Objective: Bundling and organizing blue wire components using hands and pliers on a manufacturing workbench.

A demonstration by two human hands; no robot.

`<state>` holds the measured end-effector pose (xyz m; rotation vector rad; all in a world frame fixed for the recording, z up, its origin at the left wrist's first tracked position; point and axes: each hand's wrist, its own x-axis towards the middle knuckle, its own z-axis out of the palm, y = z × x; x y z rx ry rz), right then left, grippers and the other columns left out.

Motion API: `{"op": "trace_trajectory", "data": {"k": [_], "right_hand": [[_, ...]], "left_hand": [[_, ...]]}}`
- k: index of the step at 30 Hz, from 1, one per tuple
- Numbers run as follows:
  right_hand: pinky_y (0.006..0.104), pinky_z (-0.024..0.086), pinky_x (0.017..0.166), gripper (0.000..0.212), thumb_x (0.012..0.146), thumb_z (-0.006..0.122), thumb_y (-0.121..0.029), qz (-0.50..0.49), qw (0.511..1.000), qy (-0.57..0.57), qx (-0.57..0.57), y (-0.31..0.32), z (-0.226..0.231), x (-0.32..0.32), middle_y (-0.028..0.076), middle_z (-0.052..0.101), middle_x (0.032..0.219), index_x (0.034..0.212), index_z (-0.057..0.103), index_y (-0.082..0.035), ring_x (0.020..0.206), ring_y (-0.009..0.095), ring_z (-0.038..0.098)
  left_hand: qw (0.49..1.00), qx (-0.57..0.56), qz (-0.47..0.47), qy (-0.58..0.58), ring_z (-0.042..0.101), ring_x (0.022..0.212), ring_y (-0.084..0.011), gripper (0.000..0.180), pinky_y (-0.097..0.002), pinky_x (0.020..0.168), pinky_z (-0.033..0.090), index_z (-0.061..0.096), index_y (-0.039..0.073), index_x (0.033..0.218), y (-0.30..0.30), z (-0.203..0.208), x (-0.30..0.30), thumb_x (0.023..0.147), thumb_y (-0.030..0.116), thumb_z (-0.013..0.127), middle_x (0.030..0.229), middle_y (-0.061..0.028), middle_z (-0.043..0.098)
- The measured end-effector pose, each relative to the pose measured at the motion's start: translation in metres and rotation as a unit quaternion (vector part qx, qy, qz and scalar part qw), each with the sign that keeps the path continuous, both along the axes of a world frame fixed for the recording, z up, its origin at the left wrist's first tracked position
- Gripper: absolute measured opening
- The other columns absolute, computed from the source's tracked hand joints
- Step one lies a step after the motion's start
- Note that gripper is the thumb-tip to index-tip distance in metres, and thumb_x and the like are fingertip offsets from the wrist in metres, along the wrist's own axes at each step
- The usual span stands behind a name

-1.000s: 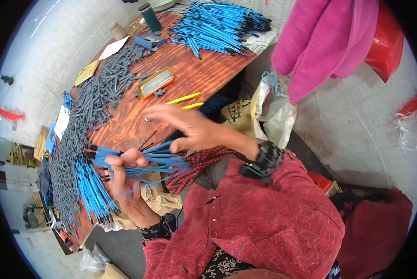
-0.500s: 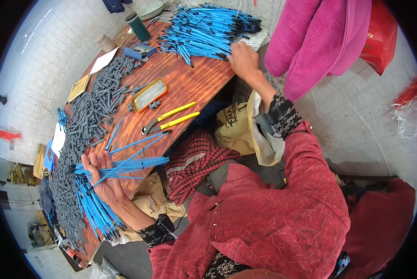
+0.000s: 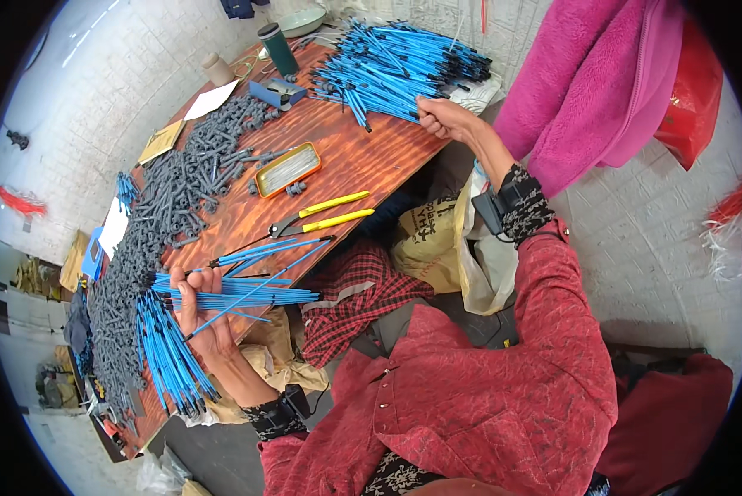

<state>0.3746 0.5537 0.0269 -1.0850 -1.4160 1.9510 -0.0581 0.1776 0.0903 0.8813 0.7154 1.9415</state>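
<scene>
My left hand (image 3: 203,318) is at the table's near left edge, its fingers curled round thin blue rods (image 3: 263,291). One of these rods slants across the others, over the palm. Beside the wrist, more blue rods with dark ends (image 3: 168,355) fan down over a heap of grey plastic pieces (image 3: 139,248). At the far right corner, my right hand (image 3: 449,120) is closed by the near edge of a big pile of blue rods with black ends (image 3: 387,74). Something small and dark shows at its fingertips, but I cannot make out what it is.
Yellow-handled pliers (image 3: 325,217) and an orange-rimmed tin of thin pale pins (image 3: 288,169) lie mid-table (image 3: 371,161). A dark green flask (image 3: 277,50) stands at the back. Below the table edge are an open sack (image 3: 433,240) and checked cloth (image 3: 358,293). A pink fleece (image 3: 586,91) hangs at right.
My left fingers have curled in around the rods; before, they were stretched more upright. My right hand has turned and closed, drawing slightly toward the pile's near edge. The whole view has shifted a little.
</scene>
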Motion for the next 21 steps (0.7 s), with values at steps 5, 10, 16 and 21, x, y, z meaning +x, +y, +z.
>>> {"op": "trace_trajectory", "data": {"k": [5, 10, 16, 21], "right_hand": [[0.0229, 0.021, 0.048, 0.035, 0.107, 0.046, -0.041, -0.013, 0.994, 0.056, 0.088, -0.037, 0.006, -0.017, -0.01, 0.034, 0.065, 0.08, 0.047, -0.017, 0.055, 0.004, 0.027], [0.0222, 0.024, 0.053, 0.033, 0.105, 0.049, -0.039, -0.018, 0.968, 0.078, 0.236, -0.09, 0.02, -0.041, -0.009, 0.035, 0.07, 0.082, 0.048, -0.015, 0.061, 0.003, 0.03], [0.0236, 0.028, 0.055, 0.043, 0.104, 0.05, -0.048, 0.11, 0.96, 0.114, 0.229, -0.153, 0.019, -0.059, -0.006, 0.04, 0.07, 0.082, 0.05, -0.011, 0.063, 0.005, 0.035], [0.0251, 0.034, 0.058, 0.045, 0.104, 0.05, -0.046, 0.16, 0.939, 0.061, 0.297, -0.201, 0.018, -0.076, -0.002, 0.047, 0.072, 0.085, 0.054, -0.005, 0.066, 0.007, 0.041]], "left_hand": [[0.999, -0.023, 0.017, -0.016, 0.066, 0.109, -0.0276, 0.031, -0.0468, 0.106, 0.051, 0.056, 0.003, 0.132, -0.009, -0.002, 0.003, 0.103, 0.017, 0.055, 0.105, -0.0116, 0.07], [0.997, -0.046, 0.044, -0.032, 0.063, 0.115, -0.029, 0.038, -0.0505, 0.108, 0.047, 0.052, 0.005, 0.135, -0.008, -0.013, -0.001, 0.1, 0.016, 0.062, 0.115, -0.0112, 0.066], [0.995, -0.04, 0.077, -0.054, 0.063, 0.117, -0.0326, 0.04, -0.0507, 0.105, 0.05, 0.052, 0.002, 0.135, 0.009, -0.003, 0.015, 0.098, 0.013, 0.063, 0.127, -0.0201, 0.064], [0.992, -0.019, 0.107, -0.061, 0.057, 0.126, -0.0347, 0.044, -0.0509, 0.109, 0.047, 0.047, -0.002, 0.138, 0.02, 0.007, 0.021, 0.099, 0.014, 0.061, 0.137, -0.0225, 0.057]]}}
